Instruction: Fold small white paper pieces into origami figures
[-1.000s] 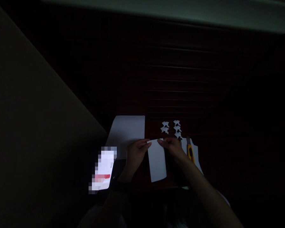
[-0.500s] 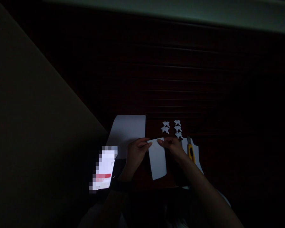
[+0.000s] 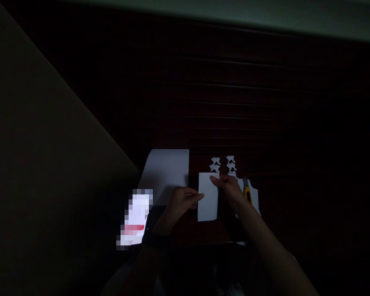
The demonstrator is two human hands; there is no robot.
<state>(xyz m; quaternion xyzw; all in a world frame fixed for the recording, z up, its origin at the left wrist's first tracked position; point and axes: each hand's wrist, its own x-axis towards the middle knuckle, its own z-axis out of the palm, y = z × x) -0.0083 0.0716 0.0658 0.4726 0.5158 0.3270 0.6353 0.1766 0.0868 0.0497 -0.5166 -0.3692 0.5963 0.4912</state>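
A small white rectangular sheet of paper (image 3: 207,207) is held between my two hands above the dark table. My left hand (image 3: 183,201) pinches its left edge, thumb on top. My right hand (image 3: 230,189) grips the upper right corner, with the thumb lying on the paper's face. Just past the top edge, several small folded white paper figures (image 3: 231,166) stand in two columns. The paper partly covers the lower end of the left column, and my right hand is close to the right one.
A large white sheet (image 3: 169,166) lies at the back left. A lit phone screen (image 3: 138,218), partly pixelated, is left of my left wrist. Beyond my right hand, a yellow box cutter (image 3: 248,195) rests on more white paper (image 3: 255,201). A pale wall (image 3: 49,164) borders the left side.
The small paper has moved slightly right and away from me and now hangs straighter. My left hand has slid from its top corner down to the left edge; my right hand still holds the top right.
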